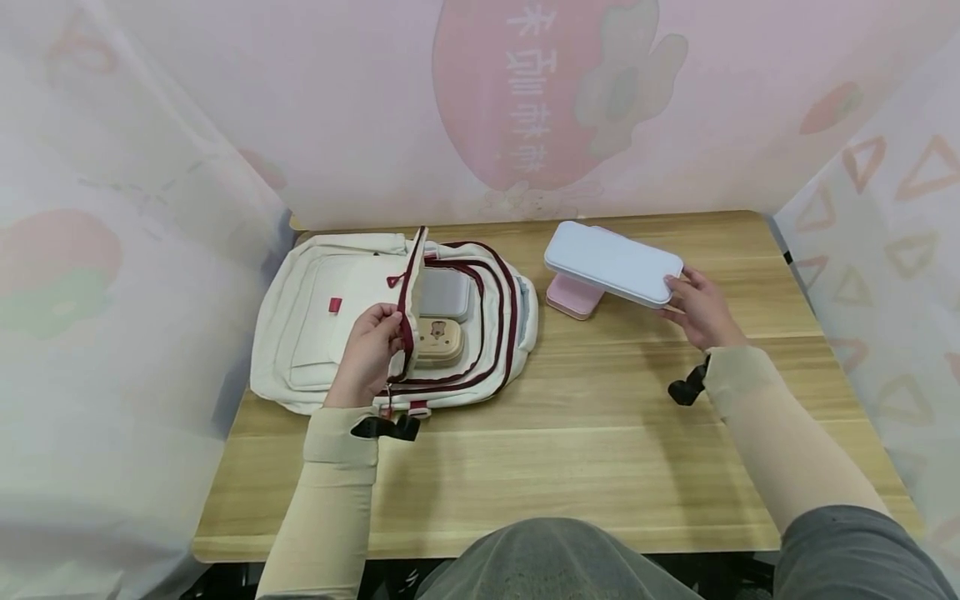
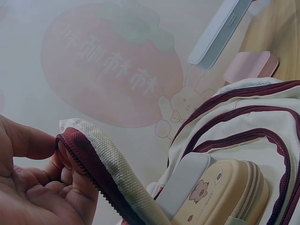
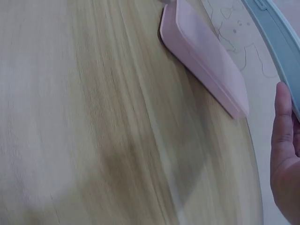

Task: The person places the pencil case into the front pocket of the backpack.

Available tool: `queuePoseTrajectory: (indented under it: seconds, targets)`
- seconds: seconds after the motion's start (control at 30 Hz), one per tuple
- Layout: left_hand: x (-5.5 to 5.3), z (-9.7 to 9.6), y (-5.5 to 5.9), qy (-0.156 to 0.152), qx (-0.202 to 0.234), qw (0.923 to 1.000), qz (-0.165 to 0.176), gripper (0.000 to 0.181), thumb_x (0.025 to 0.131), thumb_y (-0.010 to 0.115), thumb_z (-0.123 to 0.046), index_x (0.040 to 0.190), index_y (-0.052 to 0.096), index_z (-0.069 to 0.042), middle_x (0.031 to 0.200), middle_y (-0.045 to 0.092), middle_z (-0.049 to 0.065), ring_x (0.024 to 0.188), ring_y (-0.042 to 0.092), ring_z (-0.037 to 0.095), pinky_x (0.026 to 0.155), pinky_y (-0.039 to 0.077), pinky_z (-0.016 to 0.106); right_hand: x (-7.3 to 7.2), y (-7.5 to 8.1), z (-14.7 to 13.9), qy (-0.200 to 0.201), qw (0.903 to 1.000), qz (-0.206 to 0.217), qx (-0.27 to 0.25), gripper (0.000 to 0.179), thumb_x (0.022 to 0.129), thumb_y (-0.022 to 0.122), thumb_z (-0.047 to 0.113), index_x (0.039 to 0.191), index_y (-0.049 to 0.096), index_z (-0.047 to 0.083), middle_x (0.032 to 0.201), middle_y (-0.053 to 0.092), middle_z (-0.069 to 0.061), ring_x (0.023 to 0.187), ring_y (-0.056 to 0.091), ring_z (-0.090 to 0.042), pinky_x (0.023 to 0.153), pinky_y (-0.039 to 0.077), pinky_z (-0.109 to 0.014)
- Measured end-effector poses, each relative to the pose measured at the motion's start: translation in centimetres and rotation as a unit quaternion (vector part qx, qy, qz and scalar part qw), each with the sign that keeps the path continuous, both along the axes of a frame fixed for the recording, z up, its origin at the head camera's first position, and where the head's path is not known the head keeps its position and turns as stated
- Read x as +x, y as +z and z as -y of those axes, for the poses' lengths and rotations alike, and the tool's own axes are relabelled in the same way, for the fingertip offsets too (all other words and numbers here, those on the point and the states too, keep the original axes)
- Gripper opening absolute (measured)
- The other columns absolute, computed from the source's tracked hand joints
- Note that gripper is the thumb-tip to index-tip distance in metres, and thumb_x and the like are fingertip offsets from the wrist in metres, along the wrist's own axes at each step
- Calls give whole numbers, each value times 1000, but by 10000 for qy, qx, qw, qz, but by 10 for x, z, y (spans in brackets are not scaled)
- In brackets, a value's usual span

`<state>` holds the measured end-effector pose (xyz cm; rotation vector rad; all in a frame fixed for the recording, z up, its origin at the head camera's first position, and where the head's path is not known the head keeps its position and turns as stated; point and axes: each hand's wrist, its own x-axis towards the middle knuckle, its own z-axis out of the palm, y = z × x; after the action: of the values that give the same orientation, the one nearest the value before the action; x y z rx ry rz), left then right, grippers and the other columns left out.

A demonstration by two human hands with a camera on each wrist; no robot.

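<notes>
My left hand [image 1: 369, 348] pinches the dark-red zippered edge of the front pocket flap [image 1: 409, 312] on a cream backpack [image 1: 300, 317] and holds it lifted. In the opened pocket lie a grey case [image 1: 445, 293] and a beige zippered case [image 1: 439, 342] with a small bear print, also plain in the left wrist view. At the right, my right hand [image 1: 702, 308] grips one end of a flat, light-blue rounded case [image 1: 611, 260], raised over the table. Partly hidden below it, a pink case [image 1: 573, 295] lies on the wood.
The wooden table [image 1: 600, 475] carries the backpack on its left half. A printed pale curtain [image 1: 360, 108] stands right behind the table's back edge and at both sides. Red zipper pulls hang at the backpack's near side.
</notes>
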<state>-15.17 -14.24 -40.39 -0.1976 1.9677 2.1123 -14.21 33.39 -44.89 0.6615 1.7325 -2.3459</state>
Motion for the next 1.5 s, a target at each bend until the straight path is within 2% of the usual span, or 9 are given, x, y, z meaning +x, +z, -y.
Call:
queuePoseTrajectory:
  seconds: [0.23, 0.43, 0.73, 1.07, 1.37, 1.5]
  targets:
    - [0, -2, 1, 87, 57, 9999, -5, 12, 111, 37, -2, 105, 46, 2, 87, 48, 3, 69, 45, 9, 64, 41, 20, -2, 6, 8, 194, 9997, -55, 160, 72, 108, 56, 20, 166, 15, 14, 123, 49, -2, 90, 67, -9, 80, 58, -28]
    - [0, -3, 2, 77, 3, 10000, 32, 13, 111, 37, -3, 106, 47, 1, 86, 47, 3, 70, 45, 9, 64, 41, 19, -4, 10, 17, 377, 9992, -68, 122, 72, 108, 56, 18, 166, 15, 13, 124, 48, -2, 92, 66, -10, 82, 57, -28]
    - [0, -3, 2, 50, -4, 10000, 77, 12, 112, 37, -4, 106, 47, 1, 87, 47, 3, 70, 45, 10, 65, 42, 20, -10, 13, 32, 669, 9970, -74, 374, 71, 108, 55, 19, 166, 14, 11, 125, 45, -4, 94, 65, -11, 85, 57, -29]
    - [0, -1, 4, 77, -5, 9999, 99, 12, 111, 37, -4, 106, 47, 0, 87, 47, 3, 71, 46, 10, 65, 42, 19, -21, 10, 59, 942, 9946, -102, 427, 66, 109, 52, 19, 165, 18, 11, 124, 45, -5, 95, 63, -12, 82, 56, -28]
    - [2, -2, 4, 95, -7, 9998, 158, 12, 111, 38, -4, 106, 47, 0, 87, 47, 3, 71, 46, 10, 65, 43, 20, -28, 7, 84, 1169, 9922, -51, 437, 63, 110, 52, 18, 165, 22, 13, 126, 48, -4, 95, 63, -13, 94, 54, -37]
    - [3, -3, 4, 88, 6, 9999, 131, 12, 111, 38, -5, 107, 47, 1, 88, 47, 4, 72, 46, 10, 65, 43, 20, -28, 5, 92, 1243, 9913, -62, 441, 62, 110, 51, 17, 165, 23, 12, 125, 49, -5, 93, 64, -12, 92, 54, -37]
